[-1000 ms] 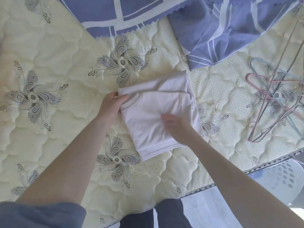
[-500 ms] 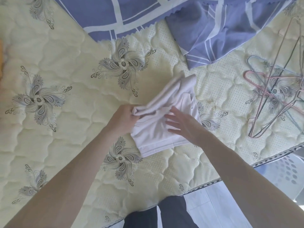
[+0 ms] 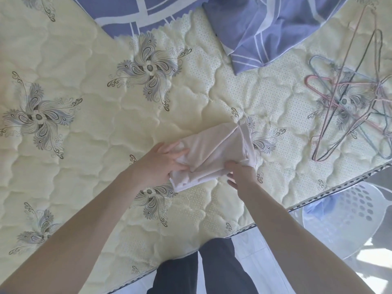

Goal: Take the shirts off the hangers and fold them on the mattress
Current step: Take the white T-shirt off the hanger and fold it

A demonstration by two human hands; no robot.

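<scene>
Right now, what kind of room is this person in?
Probably a bedroom, on laundry day. There is a quilted mattress with a blue-and-white bedsheet bunched on it, a pile of wire hangers lying to one side, and a pale shirt being folded.

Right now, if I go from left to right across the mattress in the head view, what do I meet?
left hand gripping the shirt's left end → folded white shirt → right hand at its right end → pile of wire hangers
</scene>
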